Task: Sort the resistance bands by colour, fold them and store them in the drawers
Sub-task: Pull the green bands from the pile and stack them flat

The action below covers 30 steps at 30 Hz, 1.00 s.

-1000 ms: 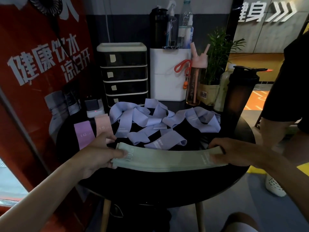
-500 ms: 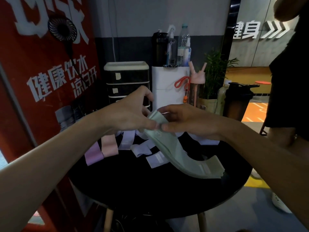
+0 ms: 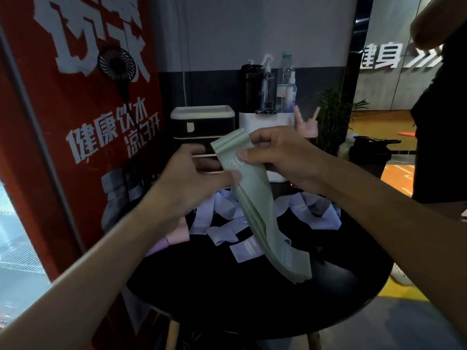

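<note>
Several pale green bands [image 3: 255, 200] hang as one stack above the round black table [image 3: 252, 304], their lower end near the tabletop. My right hand [image 3: 283, 160] pinches the stack's upper end between thumb and fingers. My left hand [image 3: 187, 183] holds the stack just below, thumb on its left edge. Lavender bands [image 3: 222, 233] lie tangled on the table behind. A pink band [image 3: 177, 236] and a purple band [image 3: 156, 246] lie at the left, partly hidden by my left forearm. The black drawer unit [image 3: 202, 125] with a white top stands at the back.
A white bin [image 3: 265, 122] with bottles on it stands beside the drawers. A pink bottle [image 3: 307, 127], a plant [image 3: 333, 117] and a black shaker [image 3: 369, 155] stand at the back right. Another person [image 3: 442, 109] stands at the right. A red poster wall [image 3: 75, 122] is at the left.
The green bands were lying flat on the table under both hands; they were lifted and both hands came together at one end. The stack now hangs steeper, higher than half a second ago.
</note>
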Each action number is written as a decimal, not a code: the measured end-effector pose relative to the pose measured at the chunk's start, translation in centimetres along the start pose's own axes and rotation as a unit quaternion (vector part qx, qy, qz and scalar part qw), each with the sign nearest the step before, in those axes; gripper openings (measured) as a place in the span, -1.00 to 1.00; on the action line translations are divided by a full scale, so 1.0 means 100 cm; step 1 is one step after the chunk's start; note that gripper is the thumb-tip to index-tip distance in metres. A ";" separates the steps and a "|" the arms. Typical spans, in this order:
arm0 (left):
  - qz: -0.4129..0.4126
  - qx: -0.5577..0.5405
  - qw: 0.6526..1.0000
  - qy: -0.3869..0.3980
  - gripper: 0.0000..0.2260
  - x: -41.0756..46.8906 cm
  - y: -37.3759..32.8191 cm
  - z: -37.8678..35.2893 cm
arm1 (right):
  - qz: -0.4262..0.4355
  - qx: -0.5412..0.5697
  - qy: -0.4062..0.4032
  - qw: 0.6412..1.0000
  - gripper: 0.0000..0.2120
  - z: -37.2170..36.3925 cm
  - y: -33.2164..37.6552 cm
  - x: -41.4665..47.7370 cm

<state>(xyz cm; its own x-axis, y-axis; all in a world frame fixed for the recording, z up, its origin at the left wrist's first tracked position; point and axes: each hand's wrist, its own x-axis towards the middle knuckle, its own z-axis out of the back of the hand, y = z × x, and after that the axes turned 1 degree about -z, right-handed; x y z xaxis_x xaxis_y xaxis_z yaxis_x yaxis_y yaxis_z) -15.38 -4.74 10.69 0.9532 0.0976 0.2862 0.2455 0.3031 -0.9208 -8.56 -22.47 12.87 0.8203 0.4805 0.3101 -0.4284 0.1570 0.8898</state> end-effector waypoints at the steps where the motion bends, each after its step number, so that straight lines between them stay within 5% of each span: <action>1: 0.016 -0.008 1.000 0.008 -0.54 -0.006 0.011 -0.006 | 0.003 0.002 -0.017 1.000 -0.80 -0.003 0.002 0.003; 5: 0.054 -0.116 0.992 0.005 -0.82 -0.025 0.032 -0.024 | 0.027 0.042 -0.066 0.997 -0.88 -0.016 0.015 0.015; 8: 0.071 -0.190 0.979 -0.009 -0.83 -0.027 0.035 -0.028 | 0.030 0.082 -0.084 0.993 -0.88 -0.024 0.024 0.024; 23: -0.040 -0.105 0.988 -0.104 -0.85 0.007 0.079 0.012 | 0.041 0.145 -0.075 0.986 -0.77 -0.056 0.037 0.039; 30: 0.048 -0.164 0.984 -0.041 -0.86 -0.071 0.108 -0.013 | -0.044 0.144 -0.034 0.988 -0.89 -0.063 -0.008 -0.008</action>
<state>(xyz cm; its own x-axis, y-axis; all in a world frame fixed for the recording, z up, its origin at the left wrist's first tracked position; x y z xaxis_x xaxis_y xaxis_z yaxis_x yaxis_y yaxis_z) -19.30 -3.38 -1.62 0.9604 0.1915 0.2021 0.2121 -0.0327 -0.9767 -11.28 -17.58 9.80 0.8774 0.4156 0.2396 -0.2356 -0.0616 0.9699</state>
